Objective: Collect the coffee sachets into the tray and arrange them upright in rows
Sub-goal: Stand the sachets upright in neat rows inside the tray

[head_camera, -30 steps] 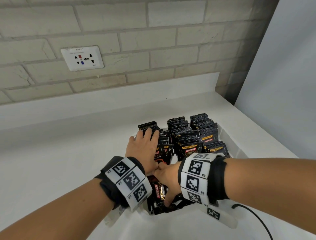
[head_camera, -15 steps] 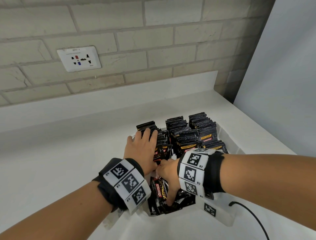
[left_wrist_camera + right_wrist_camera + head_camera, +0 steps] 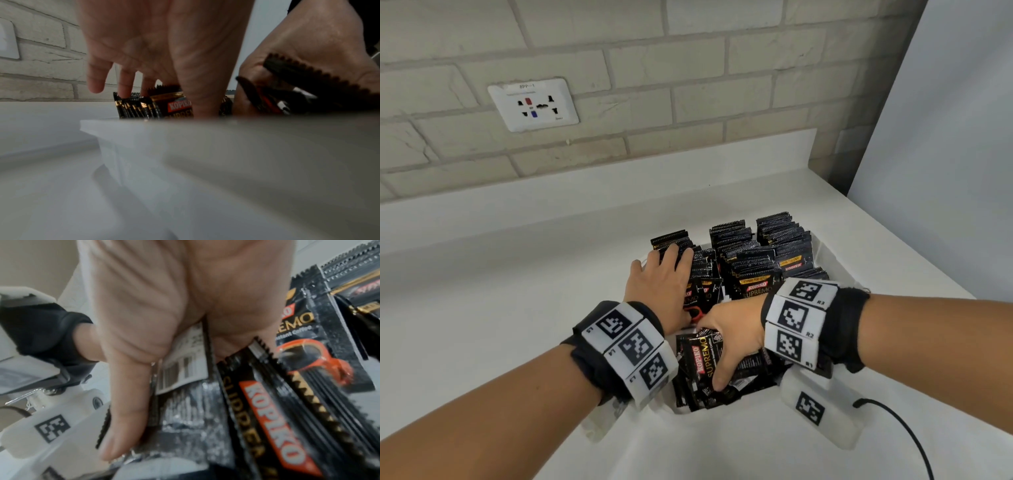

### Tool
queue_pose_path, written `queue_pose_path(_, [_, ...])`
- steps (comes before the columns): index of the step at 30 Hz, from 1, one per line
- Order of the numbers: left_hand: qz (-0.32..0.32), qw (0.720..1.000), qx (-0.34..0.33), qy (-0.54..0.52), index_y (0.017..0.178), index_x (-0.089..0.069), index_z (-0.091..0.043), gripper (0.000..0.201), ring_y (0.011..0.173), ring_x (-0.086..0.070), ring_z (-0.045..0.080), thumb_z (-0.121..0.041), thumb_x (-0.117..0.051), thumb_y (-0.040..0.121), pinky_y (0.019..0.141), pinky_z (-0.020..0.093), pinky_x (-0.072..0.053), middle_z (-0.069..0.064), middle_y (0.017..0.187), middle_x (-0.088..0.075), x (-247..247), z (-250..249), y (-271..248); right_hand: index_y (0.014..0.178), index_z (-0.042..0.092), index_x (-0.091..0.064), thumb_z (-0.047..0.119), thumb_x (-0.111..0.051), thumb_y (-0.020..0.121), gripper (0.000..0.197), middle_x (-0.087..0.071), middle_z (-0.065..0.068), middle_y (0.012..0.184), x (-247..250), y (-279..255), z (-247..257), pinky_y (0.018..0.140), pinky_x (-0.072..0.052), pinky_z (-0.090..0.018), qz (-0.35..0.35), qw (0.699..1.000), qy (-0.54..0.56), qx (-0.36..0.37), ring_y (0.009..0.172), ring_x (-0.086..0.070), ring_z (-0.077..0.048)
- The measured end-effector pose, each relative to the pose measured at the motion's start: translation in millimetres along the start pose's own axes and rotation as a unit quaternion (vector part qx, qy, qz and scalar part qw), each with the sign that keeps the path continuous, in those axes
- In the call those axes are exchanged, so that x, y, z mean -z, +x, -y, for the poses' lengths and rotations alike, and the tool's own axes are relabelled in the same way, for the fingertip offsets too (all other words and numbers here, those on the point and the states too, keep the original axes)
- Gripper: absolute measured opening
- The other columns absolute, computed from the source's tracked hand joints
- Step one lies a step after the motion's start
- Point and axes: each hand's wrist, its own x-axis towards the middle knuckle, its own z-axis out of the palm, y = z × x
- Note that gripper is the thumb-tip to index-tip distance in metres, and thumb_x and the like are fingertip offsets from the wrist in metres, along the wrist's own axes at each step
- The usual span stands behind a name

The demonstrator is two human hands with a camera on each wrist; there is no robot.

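Two hands work inside a tray of coffee sachets on a white counter.

The counter (image 3: 482, 342) fills the lower frame under a brick wall (image 3: 688, 85) with a socket (image 3: 533, 104) at upper left. At lower centre sits the white tray (image 3: 835, 260), its far half packed with upright rows of sachets (image 3: 774, 246). The left hand (image 3: 659, 291) rests on the leftmost row, fingers straight. The right hand (image 3: 732, 335) grips a bunch of loose sachets (image 3: 705, 356) in the tray's near end.
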Motion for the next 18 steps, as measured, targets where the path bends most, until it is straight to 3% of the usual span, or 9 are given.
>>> queue_pose_path(3, [0.005, 1.0, -0.001, 0.003, 0.148, 0.001, -0.017, 0.097, 0.139, -0.018, 0.028, -0.051, -0.059, 0.081, 0.11, 0.042, -0.024, 0.007, 0.155, -0.009, 1.0, -0.2, -0.3, 0.116, 0.008, -0.057, 0.02, -0.076, 0.075, 0.047, -0.066, -0.006, 0.112, -4.1, -1.9, -2.2, 0.071, -0.044, -0.01, -0.01, 1.0, 0.017, 0.018, 0.09, -0.059, -0.011])
queue_pose_path(4, [0.007, 1.0, -0.001, 0.004, 0.148, 0.002, -0.017, 0.097, 0.139, -0.018, 0.028, -0.051, -0.059, 0.081, 0.11, 0.041, -0.023, 0.007, 0.155, -0.009, 0.8, -0.4, -0.2, 0.117, 0.007, -0.057, 0.019, -0.076, 0.074, 0.048, -0.066, -0.007, 0.112, -4.8, -3.1, -1.7, 0.069, -0.044, -0.011, -0.019, 0.999, 0.016, 0.026, 0.09, -0.06, -0.013])
queue_pose_path(8, [0.003, 1.0, -0.001, 0.002, 0.148, 0.0, -0.018, 0.096, 0.138, -0.02, 0.027, -0.054, -0.058, 0.082, 0.11, 0.041, -0.023, 0.005, 0.154, -0.012, 1.3, -0.1, -0.7, 0.12, 0.008, -0.055, 0.021, -0.078, 0.073, 0.054, -0.065, -0.003, 0.112, -1.3, -8.3, 0.9, 0.069, -0.042, -0.01, -0.073, 0.996, 0.008, 0.054, 0.092, -0.059, -0.012])
queue_pose_path(12, [0.017, 1.0, -0.01, 0.0, 0.149, 0.0, -0.02, 0.083, 0.139, -0.017, 0.028, -0.041, -0.054, 0.089, 0.111, 0.042, -0.02, 0.006, 0.155, -0.009, 6.8, 3.1, -2.3, 0.121, 0.007, -0.054, 0.021, -0.079, 0.072, 0.057, -0.064, 0.001, 0.113, 9.4, -19.9, -0.3, 0.069, -0.044, -0.012, -0.124, 0.989, 0.045, 0.072, 0.092, -0.058, -0.008])
queue_pose_path(15, [0.031, 0.999, -0.01, -0.02, 0.149, -0.001, -0.021, 0.084, 0.139, -0.016, 0.029, -0.039, -0.056, 0.088, 0.112, 0.043, -0.019, 0.005, 0.155, -0.008, 12.7, 6.1, -3.2, 0.123, 0.01, -0.053, 0.021, -0.079, 0.071, 0.059, -0.061, 0.006, 0.111, 13.6, -30.3, -3.6, 0.084, -0.042, -0.012, -0.151, 0.982, 0.082, 0.076, 0.099, -0.058, -0.005])
queue_pose_path(16, [0.039, 0.999, -0.013, -0.028, 0.149, -0.002, -0.021, 0.085, 0.139, -0.016, 0.029, -0.039, -0.057, 0.088, 0.112, 0.044, -0.018, 0.006, 0.155, -0.008, 15.1, 6.5, -4.1, 0.123, 0.013, -0.053, 0.02, -0.079, 0.071, 0.058, -0.061, 0.01, 0.108, 14.6, -33.1, -5.4, 0.083, -0.04, -0.007, -0.162, 0.979, 0.097, 0.077, 0.096, -0.057, 0.002])
queue_pose_path(18, [0.057, 0.997, -0.017, -0.055, 0.149, -0.002, -0.022, 0.084, 0.14, -0.013, 0.03, -0.041, -0.055, 0.088, 0.113, 0.045, -0.015, 0.005, 0.156, -0.006, 20.3, 7.1, -6.2, 0.1, 0.023, -0.06, 0.014, -0.08, 0.069, 0.038, -0.062, 0.016, 0.086, 18.1, -39.6, -6.8, 0.069, -0.041, -0.002, -0.177, 0.968, 0.153, 0.095, 0.072, -0.057, 0.011])
